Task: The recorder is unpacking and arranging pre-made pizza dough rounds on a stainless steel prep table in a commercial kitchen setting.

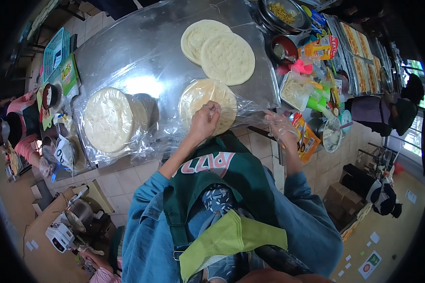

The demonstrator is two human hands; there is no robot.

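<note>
My left hand point(206, 118), with a ring on one finger, pinches clear plastic film point(246, 106) over a round flat dough base point(198, 95) at the near edge of the steel table. To the right, my right hand point(280, 127) wears a clear plastic glove; its fingers meet the film's right end, and whether they grip it is unclear. Two pale, dimpled dough bases point(228, 58) overlap just beyond. Further left, a stack of bases point(108, 120) lies under or in clear plastic.
On the right stand a tray of shredded cheese point(293, 92), a red-brown bowl point(285, 49), orange pouches point(304, 136) and a metal bowl of chopped food point(281, 12). A teal basket point(56, 53) is at the upper left. Other people work at the left point(23, 120), right point(400, 106) and lower left point(101, 265).
</note>
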